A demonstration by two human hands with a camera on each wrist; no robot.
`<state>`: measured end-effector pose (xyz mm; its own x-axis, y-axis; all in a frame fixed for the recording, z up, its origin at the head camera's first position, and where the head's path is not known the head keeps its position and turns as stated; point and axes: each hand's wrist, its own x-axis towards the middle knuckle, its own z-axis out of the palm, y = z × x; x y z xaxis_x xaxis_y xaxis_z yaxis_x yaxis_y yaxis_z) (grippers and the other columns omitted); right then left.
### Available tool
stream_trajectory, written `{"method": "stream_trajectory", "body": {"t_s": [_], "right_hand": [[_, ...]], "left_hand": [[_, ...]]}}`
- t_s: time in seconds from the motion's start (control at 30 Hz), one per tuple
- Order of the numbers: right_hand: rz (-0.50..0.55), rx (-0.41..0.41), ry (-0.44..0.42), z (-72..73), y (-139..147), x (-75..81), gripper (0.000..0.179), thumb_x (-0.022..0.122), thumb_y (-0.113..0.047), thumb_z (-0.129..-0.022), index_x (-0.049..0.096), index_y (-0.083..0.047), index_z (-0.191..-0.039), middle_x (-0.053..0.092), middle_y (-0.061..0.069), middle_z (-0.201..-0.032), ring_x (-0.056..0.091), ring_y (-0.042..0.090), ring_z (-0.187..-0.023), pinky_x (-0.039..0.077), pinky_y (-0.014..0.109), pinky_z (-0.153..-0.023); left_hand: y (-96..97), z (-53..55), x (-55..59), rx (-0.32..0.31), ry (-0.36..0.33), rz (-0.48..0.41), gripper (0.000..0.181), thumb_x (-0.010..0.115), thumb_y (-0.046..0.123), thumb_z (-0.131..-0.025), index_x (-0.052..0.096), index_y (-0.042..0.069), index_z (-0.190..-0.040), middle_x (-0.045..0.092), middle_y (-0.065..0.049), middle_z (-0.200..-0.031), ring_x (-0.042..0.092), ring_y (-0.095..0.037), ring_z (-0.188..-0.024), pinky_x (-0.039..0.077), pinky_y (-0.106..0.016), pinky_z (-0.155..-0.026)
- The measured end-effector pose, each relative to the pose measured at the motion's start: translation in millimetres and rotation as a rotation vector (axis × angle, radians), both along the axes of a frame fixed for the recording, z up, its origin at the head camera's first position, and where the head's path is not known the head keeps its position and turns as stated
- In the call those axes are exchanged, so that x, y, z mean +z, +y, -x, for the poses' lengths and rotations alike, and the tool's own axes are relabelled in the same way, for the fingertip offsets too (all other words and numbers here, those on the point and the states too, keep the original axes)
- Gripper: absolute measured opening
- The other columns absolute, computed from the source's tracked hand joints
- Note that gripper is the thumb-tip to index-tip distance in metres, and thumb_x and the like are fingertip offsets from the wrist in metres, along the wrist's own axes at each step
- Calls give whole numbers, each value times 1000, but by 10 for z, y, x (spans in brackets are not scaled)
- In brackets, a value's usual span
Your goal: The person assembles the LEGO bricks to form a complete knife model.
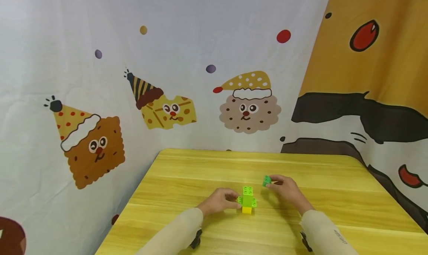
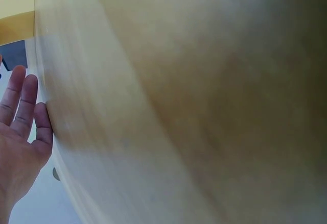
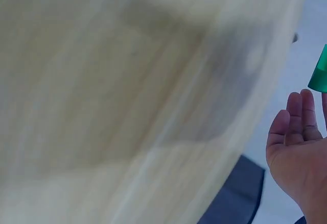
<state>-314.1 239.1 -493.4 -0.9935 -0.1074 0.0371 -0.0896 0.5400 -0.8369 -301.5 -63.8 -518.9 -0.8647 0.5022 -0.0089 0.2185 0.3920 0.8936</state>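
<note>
A small stack of toy building bricks stands on the table: a yellow brick (image 1: 246,210) at the bottom, with lime green bricks (image 1: 247,200) above it, some jutting out to both sides. My left hand (image 1: 219,202) pinches the left jutting end between thumb and fingers. In the left wrist view the yellow brick (image 2: 18,22) shows beyond the fingers. Up and to the right of the stack, my right hand (image 1: 285,190) holds a darker green brick (image 1: 266,181) by its right side, apart from the stack. Part of that green brick (image 3: 320,76) appears at the right wrist view's edge.
The wood-grain table (image 1: 187,169) stands against a white cloth backdrop (image 1: 187,32) printed with cartoon biscuits and cheese. A brown and black patterned cloth (image 1: 384,77) hangs at the right. The table's far edge lies beyond both hands.
</note>
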Motion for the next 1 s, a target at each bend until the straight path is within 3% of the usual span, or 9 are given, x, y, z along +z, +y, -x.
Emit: {"method": "stream_trajectory", "body": {"t_s": [0.47,0.8,1.0], "right_hand": [[-9,48,100,-15,-262,249,49,74,-36,-90,65,-5,-127,67,10,-117,59,31,-111,52,46,-88],[40,133,151,-151,-420,449,39,74,-29,-91,68,-6,-122,68,6,-112,61,23,-102,52,36,-82],[59,167,173,-229,-535,471,33,76,-29,-89,72,-10,-115,69,1,-110,60,26,-107,47,36,-87]], "left_hand": [[4,21,-17,-2,0,-1,26,81,27,-85,74,19,-109,67,9,-102,61,-8,-95,52,-32,-88],[7,26,-28,-17,3,-9,25,80,26,-86,74,19,-110,67,11,-102,62,-8,-96,52,-33,-88],[13,31,-26,-30,14,-27,23,80,25,-87,74,19,-108,68,10,-101,62,-8,-95,52,-32,-87]]}}
